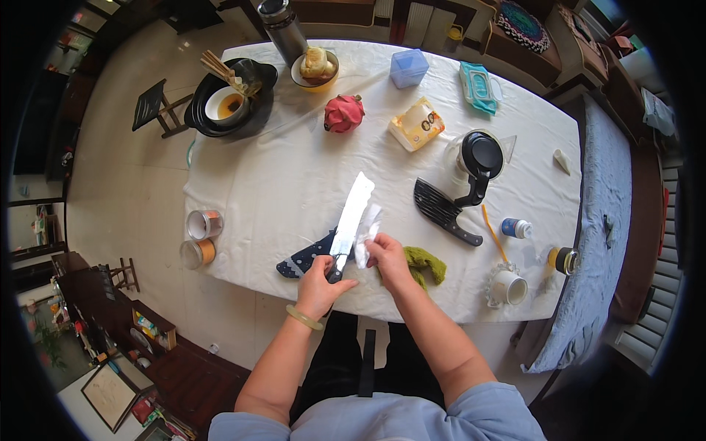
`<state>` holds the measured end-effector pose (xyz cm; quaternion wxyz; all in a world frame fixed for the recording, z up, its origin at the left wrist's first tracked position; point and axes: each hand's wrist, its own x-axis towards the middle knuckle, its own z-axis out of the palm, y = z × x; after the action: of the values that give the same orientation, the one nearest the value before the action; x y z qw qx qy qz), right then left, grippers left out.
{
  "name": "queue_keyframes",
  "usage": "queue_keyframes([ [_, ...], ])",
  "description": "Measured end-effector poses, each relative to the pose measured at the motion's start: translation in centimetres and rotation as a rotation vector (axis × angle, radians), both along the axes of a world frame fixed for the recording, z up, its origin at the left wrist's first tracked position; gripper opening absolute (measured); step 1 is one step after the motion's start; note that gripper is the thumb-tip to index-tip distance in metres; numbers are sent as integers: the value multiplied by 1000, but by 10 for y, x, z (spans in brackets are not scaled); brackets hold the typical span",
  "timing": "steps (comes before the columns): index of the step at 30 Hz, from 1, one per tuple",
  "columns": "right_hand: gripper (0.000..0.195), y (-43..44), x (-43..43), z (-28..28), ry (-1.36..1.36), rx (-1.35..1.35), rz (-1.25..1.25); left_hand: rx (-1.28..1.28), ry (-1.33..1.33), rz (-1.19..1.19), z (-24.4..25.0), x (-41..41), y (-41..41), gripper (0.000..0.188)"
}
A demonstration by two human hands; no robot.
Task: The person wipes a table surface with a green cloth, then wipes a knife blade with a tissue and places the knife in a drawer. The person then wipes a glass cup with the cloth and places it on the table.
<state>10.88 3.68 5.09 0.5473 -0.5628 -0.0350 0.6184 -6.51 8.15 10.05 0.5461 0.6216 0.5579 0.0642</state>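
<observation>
My left hand [320, 286] grips the black handle of a large kitchen knife [353, 212], its bright blade pointing away from me above the table. In my right hand [389, 256] is a crumpled white tissue [366, 237], held close beside the blade's right edge. Under the knife lies a dark blue dotted cloth [302, 258] with a lace trim. A green cloth [427, 265] rests just right of my right hand, partly hidden by it. Further right, a black ridged cleaver [441, 209] lies flat with its handle towards me.
A glass jug with a black lid [482, 154] stands beyond the cleaver. Farther back are a tissue pack [417, 124], a dragon fruit [344, 113] and a black pot [190, 113] holding a bowl. Jars [204, 225] stand at the left edge, a mug [510, 288] at the right.
</observation>
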Motion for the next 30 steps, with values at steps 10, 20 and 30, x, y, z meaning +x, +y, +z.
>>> queue_keyframes([
  [10,16,-2,23,4,-553,83,-158,136,106,-115,8,-1,2,50],
  [20,24,13,5,7,-859,103,85,205,146,-181,15,-8,7,45],
  [30,22,18,-5,22,-796,77,118,294,153,-176,14,-22,15,41],
])
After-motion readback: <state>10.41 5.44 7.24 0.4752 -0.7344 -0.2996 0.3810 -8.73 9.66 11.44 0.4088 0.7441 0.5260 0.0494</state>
